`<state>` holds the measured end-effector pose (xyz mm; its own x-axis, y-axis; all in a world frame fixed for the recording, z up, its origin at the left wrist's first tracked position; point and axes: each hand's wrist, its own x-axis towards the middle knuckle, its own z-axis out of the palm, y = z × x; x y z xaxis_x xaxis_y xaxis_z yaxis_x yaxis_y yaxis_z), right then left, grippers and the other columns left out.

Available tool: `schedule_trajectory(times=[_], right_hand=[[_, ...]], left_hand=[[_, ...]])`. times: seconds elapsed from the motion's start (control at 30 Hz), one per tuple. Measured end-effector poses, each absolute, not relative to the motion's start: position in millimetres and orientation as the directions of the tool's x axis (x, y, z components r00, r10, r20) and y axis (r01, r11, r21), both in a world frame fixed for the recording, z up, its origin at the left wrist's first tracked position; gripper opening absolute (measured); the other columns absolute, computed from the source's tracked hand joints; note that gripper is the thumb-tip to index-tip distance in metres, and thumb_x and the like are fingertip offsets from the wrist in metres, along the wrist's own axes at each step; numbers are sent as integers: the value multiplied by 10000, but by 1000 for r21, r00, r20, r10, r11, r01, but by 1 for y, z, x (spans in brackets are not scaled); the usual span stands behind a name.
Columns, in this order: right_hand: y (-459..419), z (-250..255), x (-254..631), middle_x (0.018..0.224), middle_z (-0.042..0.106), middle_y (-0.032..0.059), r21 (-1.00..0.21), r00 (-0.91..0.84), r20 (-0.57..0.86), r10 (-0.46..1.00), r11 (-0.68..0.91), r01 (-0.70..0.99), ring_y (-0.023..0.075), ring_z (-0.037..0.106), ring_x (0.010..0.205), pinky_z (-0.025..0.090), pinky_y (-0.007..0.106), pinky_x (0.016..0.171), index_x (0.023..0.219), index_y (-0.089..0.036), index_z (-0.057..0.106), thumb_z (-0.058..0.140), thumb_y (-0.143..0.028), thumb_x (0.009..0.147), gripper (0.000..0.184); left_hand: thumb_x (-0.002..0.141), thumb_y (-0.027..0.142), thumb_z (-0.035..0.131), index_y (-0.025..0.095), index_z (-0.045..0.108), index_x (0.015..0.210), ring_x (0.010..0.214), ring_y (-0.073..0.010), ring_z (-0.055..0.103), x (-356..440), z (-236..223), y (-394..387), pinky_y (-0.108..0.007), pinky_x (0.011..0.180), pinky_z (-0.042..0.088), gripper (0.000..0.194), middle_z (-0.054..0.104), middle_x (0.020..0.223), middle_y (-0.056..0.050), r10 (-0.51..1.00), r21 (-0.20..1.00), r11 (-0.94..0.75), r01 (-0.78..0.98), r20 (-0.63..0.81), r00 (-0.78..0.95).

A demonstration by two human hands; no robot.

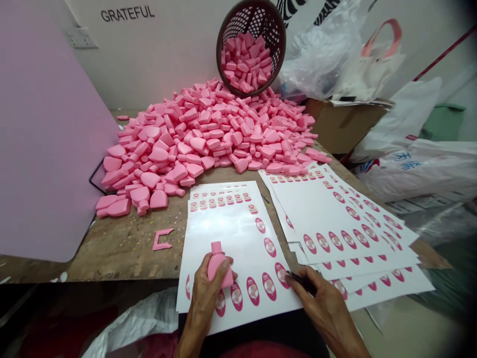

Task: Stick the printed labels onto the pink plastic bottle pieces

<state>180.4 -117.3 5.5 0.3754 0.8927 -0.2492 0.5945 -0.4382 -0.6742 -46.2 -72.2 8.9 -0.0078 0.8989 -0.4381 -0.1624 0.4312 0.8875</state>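
My left hand (203,293) holds a pink bottle-shaped plastic piece (219,266) upright, just above a white sheet of oval pink labels (238,238). That sheet lies on a small stack at the table's front. My right hand (324,303) rests at the sheet's right edge, shut on a slim black pen (303,282). More label sheets (335,214) fan out to the right, partly under that hand. Beyond them, a large heap of similar pink plastic pieces (208,134) covers the back of the wooden table (119,253).
A brown mesh basket (251,30) of pink pieces tilts over the heap. A pink U-shaped scrap (162,239) lies on the table. A tall pink board (48,134) stands at left. A cardboard box (345,124) and plastic bags (417,169) crowd the right.
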Motion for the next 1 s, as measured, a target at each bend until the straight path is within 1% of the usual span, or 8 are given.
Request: schedule_trajectory(times=[0.07,0.13,0.23,0.37,0.5,0.67,0.8,1.0], right_hand=[[-114,2,179,810,716,52,-789,358,-258,898,-409,459,217,657,756,514,280,659,829,-200,649,592,-572,724,391],[-111,-1,178,824,721,59,-823,333,-288,898,-410,394,223,659,770,519,274,661,856,-180,664,614,-566,708,416],[-110,-3,175,757,712,51,-772,300,-223,928,-356,527,217,650,689,504,281,603,826,-188,661,554,-530,772,362],[-110,-1,170,753,703,55,-602,173,85,981,-88,794,223,648,673,496,313,617,755,-220,640,501,-372,805,212],[-104,3,168,829,716,78,-632,114,211,971,47,773,222,665,739,519,316,683,808,-215,668,477,-320,803,219],[-83,24,212,806,711,38,-765,411,45,910,-233,600,208,646,736,507,268,623,853,-207,666,517,-432,793,276],[-78,42,287,779,692,65,-697,644,69,762,-425,578,231,618,742,469,314,633,812,-191,685,548,-511,753,352],[-89,19,384,722,655,141,-584,708,111,697,-530,614,223,562,665,393,384,609,657,-183,685,621,-391,698,221]], left_hand=[[728,477,670,163,585,960,654,-145,647,-46,11,-73,-236,596,518,399,692,920,-78,902,889,424,-173,-431,-2],[716,480,679,162,595,943,643,-145,638,-46,13,-73,-227,573,507,400,692,870,-69,903,887,424,-182,-430,6],[703,480,693,162,598,944,623,-138,628,-47,18,-74,-214,545,489,410,689,847,-60,902,880,424,-213,-433,7],[718,499,672,151,607,943,599,-143,618,-49,20,-72,-189,477,443,420,669,712,-48,892,864,444,-238,-450,30],[713,468,690,145,622,950,596,-122,604,-51,22,-69,-216,567,499,406,680,788,-62,899,849,422,-318,-437,24],[722,445,690,156,645,1005,723,-143,627,-57,30,-71,-279,717,552,407,670,1056,-94,878,779,453,-433,-474,67],[701,402,731,171,635,1058,778,-163,647,-59,35,-66,-284,756,557,436,666,1085,-79,861,770,497,-400,-497,113],[708,422,716,186,590,1097,675,-153,634,-48,37,-60,-315,668,570,472,688,1004,-87,869,792,488,-367,-479,121]])
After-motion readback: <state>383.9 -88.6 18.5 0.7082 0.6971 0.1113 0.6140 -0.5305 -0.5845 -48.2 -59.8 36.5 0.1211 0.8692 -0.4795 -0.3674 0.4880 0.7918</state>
